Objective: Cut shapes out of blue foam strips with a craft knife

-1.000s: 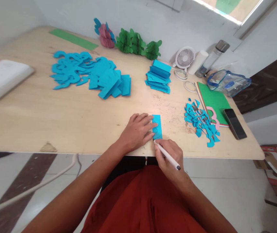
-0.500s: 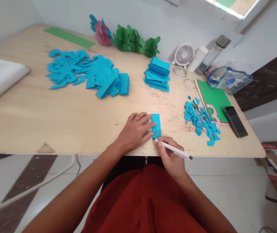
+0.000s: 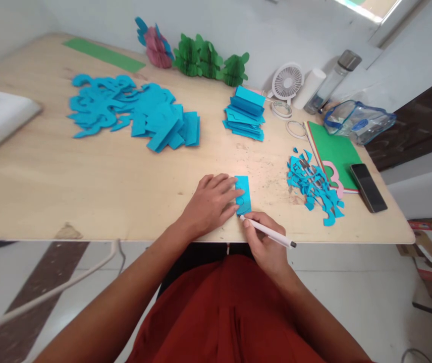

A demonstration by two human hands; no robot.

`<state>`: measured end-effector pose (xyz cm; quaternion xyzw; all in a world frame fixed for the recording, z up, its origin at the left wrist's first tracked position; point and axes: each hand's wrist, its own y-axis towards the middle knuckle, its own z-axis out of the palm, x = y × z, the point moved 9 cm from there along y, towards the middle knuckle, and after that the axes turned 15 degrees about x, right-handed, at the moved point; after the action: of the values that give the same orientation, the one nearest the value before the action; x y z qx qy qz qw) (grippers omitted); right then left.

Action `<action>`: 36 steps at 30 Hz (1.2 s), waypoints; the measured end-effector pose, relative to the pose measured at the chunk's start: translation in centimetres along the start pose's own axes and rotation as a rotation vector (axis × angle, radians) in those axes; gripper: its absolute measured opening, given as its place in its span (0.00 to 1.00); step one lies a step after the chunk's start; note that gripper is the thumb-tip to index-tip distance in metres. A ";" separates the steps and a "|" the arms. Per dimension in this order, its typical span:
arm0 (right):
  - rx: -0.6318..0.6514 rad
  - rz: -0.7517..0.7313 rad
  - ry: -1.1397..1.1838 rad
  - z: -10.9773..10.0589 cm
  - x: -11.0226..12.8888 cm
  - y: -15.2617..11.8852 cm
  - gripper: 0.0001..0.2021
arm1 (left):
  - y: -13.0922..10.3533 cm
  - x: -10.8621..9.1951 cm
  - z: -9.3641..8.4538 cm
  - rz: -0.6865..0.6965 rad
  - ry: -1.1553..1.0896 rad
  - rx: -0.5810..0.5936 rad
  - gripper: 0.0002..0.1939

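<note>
A small blue paper rectangle (image 3: 244, 202) lies near the table's front edge, with a curved pen line drawn on it. My left hand (image 3: 213, 202) rests flat with fingers spread, its fingertips pressing the paper's left side. A white pen (image 3: 269, 232) is gripped in my right hand (image 3: 264, 242), its tip at the paper's lower left corner. Off to the right is a heap of blue paper scraps (image 3: 307, 181). Beyond the paper stands a stack of folded blue paper (image 3: 244, 115).
Blue cut-out shapes (image 3: 98, 106) and blue rectangles (image 3: 170, 126) are piled at left. Green paper figures (image 3: 208, 59), a small fan (image 3: 287, 81) and a bottle (image 3: 331, 83) line the wall. A phone (image 3: 368, 187) and green sheets (image 3: 339, 154) lie right; a white device (image 3: 2, 121) far left.
The pen's rear end has swung slightly left and up, while its tip stays near the paper's lower corner. My left hand keeps its place on the paper. The view has shifted slightly.
</note>
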<state>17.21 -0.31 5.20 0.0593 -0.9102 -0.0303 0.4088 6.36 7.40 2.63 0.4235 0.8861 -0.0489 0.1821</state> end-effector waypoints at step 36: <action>-0.045 0.014 -0.007 -0.4 -0.7 -0.4 0.08 | 0.0 0.0 0.0 -0.007 0.010 0.003 0.16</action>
<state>18.03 -0.57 4.92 0.0437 -0.9110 -0.0479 0.4072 6.37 7.39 2.65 0.4208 0.8884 -0.0487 0.1771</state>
